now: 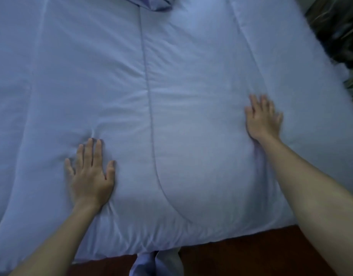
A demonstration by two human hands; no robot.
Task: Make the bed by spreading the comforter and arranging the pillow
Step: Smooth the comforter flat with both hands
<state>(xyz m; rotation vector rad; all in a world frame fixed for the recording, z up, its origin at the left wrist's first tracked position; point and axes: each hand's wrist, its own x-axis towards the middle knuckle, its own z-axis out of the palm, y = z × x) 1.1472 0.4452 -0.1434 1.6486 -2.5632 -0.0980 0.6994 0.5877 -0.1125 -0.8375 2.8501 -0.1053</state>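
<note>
Two flat palms press on the pale blue comforter (171,96), which lies spread across the bed beneath them. The left hand (91,174) rests near the close edge, fingers straight and together, grasping nothing. The right hand (263,118) lies farther up and well apart, fingers splayed, blurred, also holding nothing. A pillow (151,3) corner shows at the far end, beyond both hands.

Bedroom: bed under blue comforter (171,96), pillow (151,3) at head.
</note>
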